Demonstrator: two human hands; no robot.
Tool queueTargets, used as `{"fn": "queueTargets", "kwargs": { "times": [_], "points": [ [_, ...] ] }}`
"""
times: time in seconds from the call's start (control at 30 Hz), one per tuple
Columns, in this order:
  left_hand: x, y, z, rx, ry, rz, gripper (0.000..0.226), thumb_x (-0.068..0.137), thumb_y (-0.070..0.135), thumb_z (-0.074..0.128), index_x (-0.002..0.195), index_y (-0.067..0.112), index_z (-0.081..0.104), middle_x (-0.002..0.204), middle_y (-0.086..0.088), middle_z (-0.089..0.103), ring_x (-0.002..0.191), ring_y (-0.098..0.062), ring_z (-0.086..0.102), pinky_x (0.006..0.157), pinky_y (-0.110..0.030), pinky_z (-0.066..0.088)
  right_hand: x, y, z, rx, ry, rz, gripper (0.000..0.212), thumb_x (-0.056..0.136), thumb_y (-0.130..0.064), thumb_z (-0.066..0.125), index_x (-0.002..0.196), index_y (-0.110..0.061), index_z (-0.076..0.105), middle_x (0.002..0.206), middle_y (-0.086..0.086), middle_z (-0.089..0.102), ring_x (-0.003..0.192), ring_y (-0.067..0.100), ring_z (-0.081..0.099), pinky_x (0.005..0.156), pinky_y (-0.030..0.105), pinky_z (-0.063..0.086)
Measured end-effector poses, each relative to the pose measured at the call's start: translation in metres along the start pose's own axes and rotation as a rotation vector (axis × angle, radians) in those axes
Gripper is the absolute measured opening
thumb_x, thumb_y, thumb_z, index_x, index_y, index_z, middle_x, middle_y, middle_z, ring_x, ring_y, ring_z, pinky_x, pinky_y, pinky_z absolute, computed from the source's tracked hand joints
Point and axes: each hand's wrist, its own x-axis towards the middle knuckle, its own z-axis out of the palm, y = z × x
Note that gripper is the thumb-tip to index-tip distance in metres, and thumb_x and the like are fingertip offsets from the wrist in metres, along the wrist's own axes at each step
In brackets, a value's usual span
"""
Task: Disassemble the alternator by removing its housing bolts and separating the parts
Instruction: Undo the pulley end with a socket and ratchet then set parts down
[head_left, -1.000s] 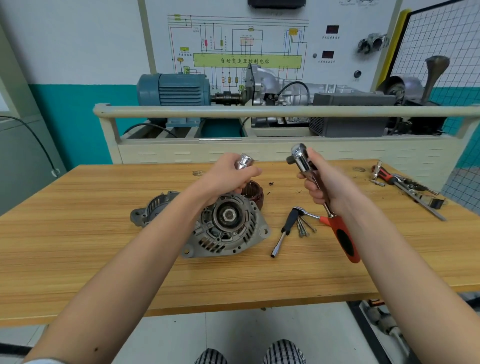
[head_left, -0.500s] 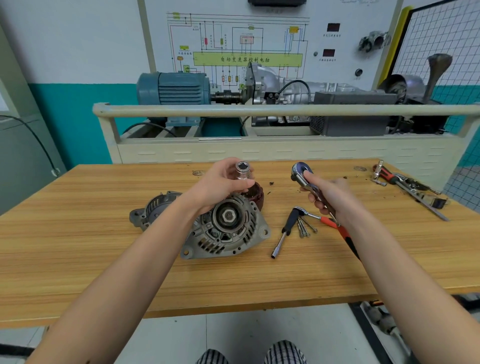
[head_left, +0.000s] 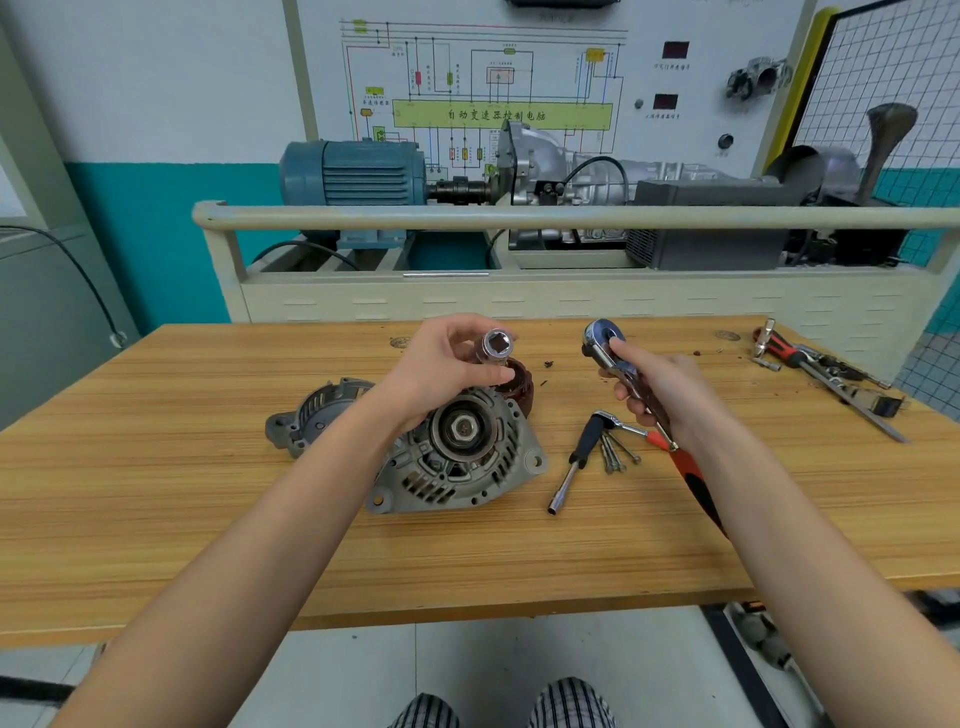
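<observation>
The grey alternator housing (head_left: 462, 457) lies on the wooden bench (head_left: 156, 509) with its pulley nut facing up. A separated end cover (head_left: 317, 415) lies to its left, and a copper-wound stator (head_left: 522, 384) sits just behind it. My left hand (head_left: 441, 364) holds a chrome socket (head_left: 496, 347) above the housing, its square drive hole facing me. My right hand (head_left: 654, 384) grips a ratchet (head_left: 602, 338) with a red and black handle (head_left: 696, 483), thumb on its head, to the right of the socket.
A black-handled nut driver (head_left: 571, 465) and several removed bolts (head_left: 615, 452) lie right of the housing. More tools (head_left: 826, 374) lie at the bench's far right. A training rig with a blue motor (head_left: 358, 176) stands behind the bench.
Both hands have come lower toward the bench. The socket has turned so its drive hole faces me, and the ratchet head has tilted toward the socket.
</observation>
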Motion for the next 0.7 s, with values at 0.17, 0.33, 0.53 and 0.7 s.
{"fn": "queueTargets", "kwargs": {
  "times": [0.17, 0.33, 0.53, 0.7],
  "points": [
    [0.005, -0.003, 0.007, -0.002, -0.001, -0.060, 0.028, 0.083, 0.002, 0.071, 0.107, 0.015, 0.067, 0.095, 0.001, 0.068, 0.081, -0.007, 0.067, 0.077, -0.022, 0.054, 0.004, -0.001, -0.015, -0.054, 0.024, -0.029, 0.028, 0.082, -0.031, 0.074, 0.092, -0.005, 0.069, 0.061, 0.001, 0.059, 0.047, 0.009, 0.043, 0.040, 0.019, 0.031],
    [0.009, -0.004, 0.013, -0.046, 0.005, -0.129, 0.030, 0.089, -0.001, 0.062, 0.118, 0.007, 0.061, 0.079, -0.002, 0.058, 0.066, -0.008, 0.056, 0.061, -0.018, 0.050, 0.013, 0.007, -0.023, -0.190, 0.079, -0.006, 0.020, 0.078, -0.002, 0.076, 0.095, 0.001, 0.066, 0.071, 0.006, 0.057, 0.053, 0.011, 0.044, 0.047, 0.023, 0.034],
    [0.010, -0.004, 0.011, 0.022, 0.032, -0.159, 0.022, 0.093, 0.003, 0.056, 0.114, 0.010, 0.059, 0.070, 0.000, 0.052, 0.055, -0.004, 0.050, 0.053, -0.016, 0.042, 0.019, 0.020, -0.018, -0.155, 0.114, 0.041, 0.019, 0.084, -0.007, 0.071, 0.099, 0.002, 0.066, 0.068, 0.004, 0.062, 0.051, 0.010, 0.044, 0.044, 0.022, 0.033],
    [0.009, -0.003, 0.008, 0.114, 0.062, -0.139, 0.017, 0.093, 0.007, 0.057, 0.107, 0.015, 0.062, 0.075, 0.001, 0.053, 0.064, -0.008, 0.051, 0.058, -0.017, 0.043, 0.015, 0.018, -0.006, -0.067, 0.073, 0.046, 0.040, 0.084, -0.043, 0.070, 0.092, -0.004, 0.069, 0.060, -0.001, 0.061, 0.045, 0.007, 0.043, 0.039, 0.019, 0.032]
  ]
}}
